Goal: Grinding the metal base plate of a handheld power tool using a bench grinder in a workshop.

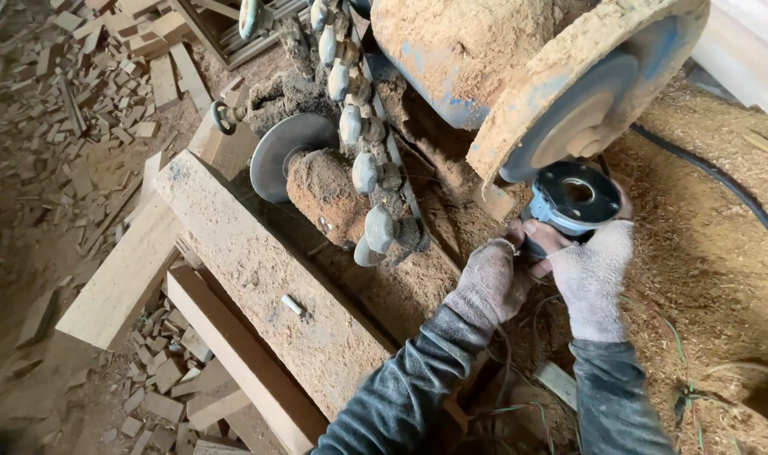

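Sawdust coats the whole workshop floor, and at far left a litter of small wood offcuts (81, 93) lies spread over the dirt. Next to it, pale planks (127, 274) lean under a long dusty timber beam (266, 278) that runs diagonally down toward the middle, with a small metal pin (293, 305) lying on top of it. Behind the beam sits a machine caked in sawdust: a grey steel disc (287, 152) on a shaft, then a row of rounded metal knobs (354, 135) that crowds the space in front of the hands. Above them a large dust-crusted motor (477, 50) with a blue round end plate (586, 114) overhangs the work. The left hand (489, 282), in a worn fingerless glove, is curled closed against a small blue and black round part (573, 202); the right hand (590, 270), gloved alike, wraps under the same part, thumb pressed on it. At right a black cable (721, 181) crosses the sawdust
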